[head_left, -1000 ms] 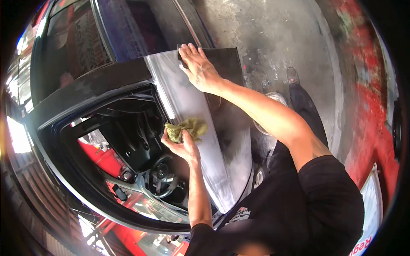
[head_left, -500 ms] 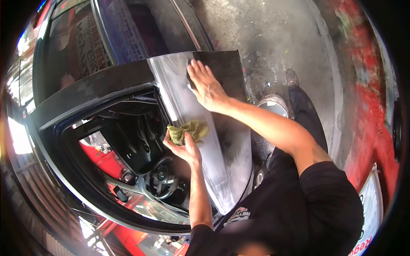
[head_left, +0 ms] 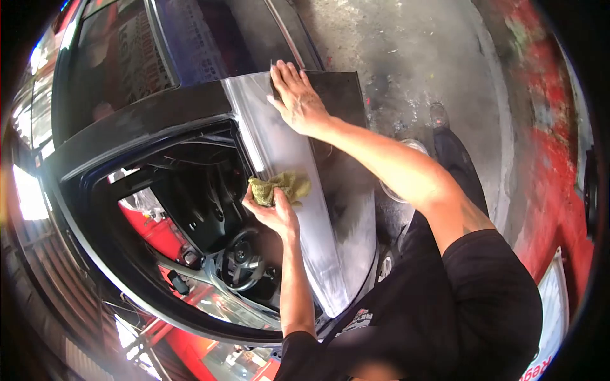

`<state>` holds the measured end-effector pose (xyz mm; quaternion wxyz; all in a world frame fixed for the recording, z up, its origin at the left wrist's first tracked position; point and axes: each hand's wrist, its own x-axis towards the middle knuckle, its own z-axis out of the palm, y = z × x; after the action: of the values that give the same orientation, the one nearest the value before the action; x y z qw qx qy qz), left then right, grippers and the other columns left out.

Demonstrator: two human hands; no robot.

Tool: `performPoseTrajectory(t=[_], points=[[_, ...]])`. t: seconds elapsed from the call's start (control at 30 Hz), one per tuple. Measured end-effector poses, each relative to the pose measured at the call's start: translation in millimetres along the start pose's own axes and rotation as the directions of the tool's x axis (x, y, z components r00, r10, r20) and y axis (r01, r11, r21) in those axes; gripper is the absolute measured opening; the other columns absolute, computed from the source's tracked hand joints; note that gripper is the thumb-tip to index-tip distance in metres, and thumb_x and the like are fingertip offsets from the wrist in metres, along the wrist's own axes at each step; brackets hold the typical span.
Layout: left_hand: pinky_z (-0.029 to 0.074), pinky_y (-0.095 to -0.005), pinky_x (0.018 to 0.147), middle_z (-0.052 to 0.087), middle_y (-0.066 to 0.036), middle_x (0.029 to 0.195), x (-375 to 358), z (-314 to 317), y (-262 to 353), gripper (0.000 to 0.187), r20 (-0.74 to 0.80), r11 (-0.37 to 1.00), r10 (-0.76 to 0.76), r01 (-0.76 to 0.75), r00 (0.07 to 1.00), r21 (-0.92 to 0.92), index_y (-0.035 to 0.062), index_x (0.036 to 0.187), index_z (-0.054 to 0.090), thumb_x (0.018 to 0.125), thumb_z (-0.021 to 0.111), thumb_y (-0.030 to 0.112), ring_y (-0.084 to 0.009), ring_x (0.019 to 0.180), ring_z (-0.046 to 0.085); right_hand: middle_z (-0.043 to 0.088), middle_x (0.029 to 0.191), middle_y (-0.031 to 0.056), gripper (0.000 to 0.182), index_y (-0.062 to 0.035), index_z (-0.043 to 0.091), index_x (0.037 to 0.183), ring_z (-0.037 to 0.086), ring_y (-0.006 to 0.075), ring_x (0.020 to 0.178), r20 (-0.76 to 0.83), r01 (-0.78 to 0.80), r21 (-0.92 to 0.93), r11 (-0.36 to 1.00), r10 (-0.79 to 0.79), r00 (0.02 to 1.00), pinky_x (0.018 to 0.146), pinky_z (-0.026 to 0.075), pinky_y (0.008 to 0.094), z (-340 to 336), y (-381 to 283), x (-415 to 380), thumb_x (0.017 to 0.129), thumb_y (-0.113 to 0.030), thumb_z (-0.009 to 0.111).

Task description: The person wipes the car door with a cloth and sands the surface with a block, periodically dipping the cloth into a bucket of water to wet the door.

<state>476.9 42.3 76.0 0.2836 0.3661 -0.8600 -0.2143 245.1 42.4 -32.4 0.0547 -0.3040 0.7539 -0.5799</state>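
Observation:
I stand at an open black car door [head_left: 127, 136] whose outer panel [head_left: 286, 146] is dull grey and sanded. My right hand [head_left: 295, 95] lies flat near the panel's top edge, pressing a small dark pad that is mostly hidden under the fingers. My left hand [head_left: 270, 213] grips a crumpled yellow-green cloth [head_left: 279, 187] held against the panel's inner edge, by the window opening. Through that opening I see the steering wheel [head_left: 244, 260].
The car's dark side window [head_left: 121, 54] is at upper left. Grey concrete floor [head_left: 406, 57] stretches beyond the door, with a round container [head_left: 406, 149] partly hidden behind my right forearm. A red painted surface [head_left: 546, 146] runs along the right.
My right hand slid down the panel half a second ago, then back up to the top edge. The left hand with the cloth barely moved.

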Motion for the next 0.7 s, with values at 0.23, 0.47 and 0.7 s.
performPoseTrajectory(t=[0.23,0.47,0.7], points=[[0.048,-0.0404,0.101,0.057,-0.019,0.122,2,2,0,0.056,-0.007,0.997,-0.075,0.075,0.997,0.018,-0.0058,0.137,0.047,0.091,0.071,0.016,-0.0252,0.108,0.058,0.018,0.172,0.0277,0.082,0.0052,0.024,0.163,0.015,0.0432,0.161,0.262,0.140,-0.037,0.989,-0.126,0.957,0.127,0.020,0.0622,1,-21,-96,0.100,-0.026,0.066],[0.051,-0.0488,0.105,0.051,-0.028,0.139,3,3,-27,0.067,0.000,0.915,0.104,-0.096,0.995,0.393,0.0028,0.149,0.046,0.090,0.076,0.012,-0.0457,0.126,0.058,0.052,0.155,0.0214,0.051,-0.0030,0.047,0.152,0.053,0.0395,0.140,0.146,-0.092,0.046,0.995,0.085,0.986,0.116,0.042,0.0542,-47,74,43,0.111,-0.034,0.046],[0.052,-0.0528,0.107,0.045,-0.028,0.145,46,20,-46,0.069,-0.021,0.845,0.028,-0.012,0.999,0.535,0.0086,0.148,0.048,0.085,0.075,0.013,-0.0506,0.131,0.053,0.070,0.130,0.0259,0.050,0.0008,0.060,0.143,0.066,0.0341,0.125,0.133,-0.638,-0.090,0.765,0.644,0.753,0.107,0.048,0.0408,-207,308,-172,0.110,-0.035,0.050]])
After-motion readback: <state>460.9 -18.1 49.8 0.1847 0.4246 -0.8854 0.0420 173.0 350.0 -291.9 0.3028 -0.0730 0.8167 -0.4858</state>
